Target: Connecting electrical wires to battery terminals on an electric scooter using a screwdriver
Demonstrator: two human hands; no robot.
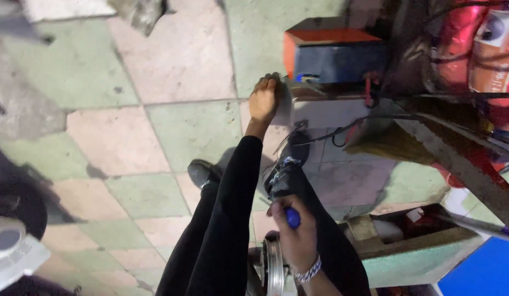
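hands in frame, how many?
2. Left hand reaches out to the grey ledge below the orange-topped box; right hand is nearer, gripping a blue handle. Others may be hidden.

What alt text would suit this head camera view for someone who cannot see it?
Seen from above, the left hand reaches out to a grey ledge below an orange-topped box, while the right hand grips a blue handle over a tiled floor.
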